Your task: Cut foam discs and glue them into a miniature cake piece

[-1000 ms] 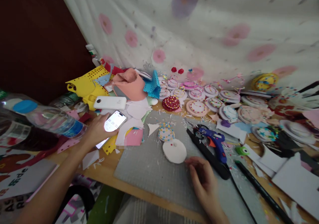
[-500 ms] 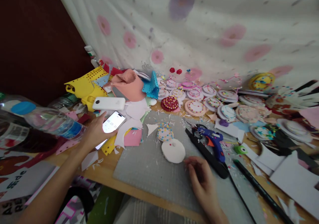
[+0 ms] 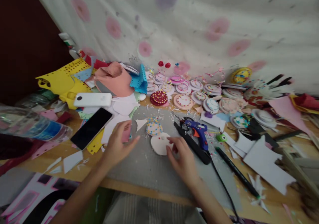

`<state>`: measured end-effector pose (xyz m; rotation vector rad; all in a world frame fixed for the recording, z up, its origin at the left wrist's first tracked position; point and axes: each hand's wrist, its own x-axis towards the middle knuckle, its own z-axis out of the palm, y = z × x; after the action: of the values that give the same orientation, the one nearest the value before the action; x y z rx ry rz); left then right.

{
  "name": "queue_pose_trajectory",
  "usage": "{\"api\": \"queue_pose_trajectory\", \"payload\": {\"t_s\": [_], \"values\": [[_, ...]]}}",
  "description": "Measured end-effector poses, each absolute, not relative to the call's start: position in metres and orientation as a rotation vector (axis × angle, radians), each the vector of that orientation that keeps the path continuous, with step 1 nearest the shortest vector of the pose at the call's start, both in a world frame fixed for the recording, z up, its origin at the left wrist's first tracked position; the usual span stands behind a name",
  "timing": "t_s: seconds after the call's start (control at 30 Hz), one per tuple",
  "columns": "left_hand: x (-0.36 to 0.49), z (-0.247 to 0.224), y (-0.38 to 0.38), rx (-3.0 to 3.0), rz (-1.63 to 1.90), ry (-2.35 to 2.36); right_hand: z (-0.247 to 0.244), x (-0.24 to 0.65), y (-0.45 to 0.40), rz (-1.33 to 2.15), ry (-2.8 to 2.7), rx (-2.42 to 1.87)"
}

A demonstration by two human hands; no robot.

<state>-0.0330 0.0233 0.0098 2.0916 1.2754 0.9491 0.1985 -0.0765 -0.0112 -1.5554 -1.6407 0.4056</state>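
My left hand (image 3: 119, 146) is in the air over the left part of the grey cutting mat (image 3: 139, 171), fingers and thumb apart, holding nothing. My right hand (image 3: 181, 157) is at the right edge of a white foam disc (image 3: 158, 145), its fingers loosely bent and the thumb apart. Its fingertips overlap the disc's edge; whether they touch it I cannot tell. A small red dot sits on the disc. Just behind lies a small round piece with blue and yellow dots (image 3: 154, 127). The phone (image 3: 92, 127), its screen dark, rests left of my left hand.
A blue glue gun (image 3: 199, 131) and a black tool (image 3: 193, 144) lie right of the mat's middle, near a dark green pen (image 3: 236, 171). Several decorated discs line the back, with a dark red one (image 3: 159, 98). A plastic bottle (image 3: 32, 122) and a white power bank (image 3: 92, 100) are at left.
My left hand has let go of the phone and moved right over the mat; the phone's lit timer screen is now dark. My right hand has come to the white disc. The view has shifted right.
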Motion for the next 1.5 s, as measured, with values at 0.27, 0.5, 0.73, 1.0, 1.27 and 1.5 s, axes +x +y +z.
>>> {"api": "queue_pose_trajectory", "payload": {"t_s": [0.27, 0.5, 0.73, 1.0, 1.27, 1.5], "values": [[0.033, -0.015, 0.053, 1.856, 0.840, 1.046, -0.028, 0.199, -0.053, 0.424, -1.695, -1.622], [0.032, -0.004, 0.067, 1.310, 0.935, 1.022, -0.019, 0.212, -0.053, 0.417, -1.693, -1.521], [0.038, 0.011, 0.073, 0.648, 0.928, 0.752, -0.023, 0.212, -0.041, 0.384, -1.808, -1.398], [0.036, 0.011, 0.056, 0.280, 0.823, 0.560, -0.027, 0.219, -0.043, 0.368, -1.665, -1.460], [0.035, 0.013, 0.050, 0.245, 0.633, 0.428, -0.026, 0.215, -0.050, 0.469, -1.558, -1.349], [0.044, 0.000, 0.028, 0.460, 0.422, 0.450, -0.013, 0.208, -0.058, 0.123, -1.592, -1.257]]}}
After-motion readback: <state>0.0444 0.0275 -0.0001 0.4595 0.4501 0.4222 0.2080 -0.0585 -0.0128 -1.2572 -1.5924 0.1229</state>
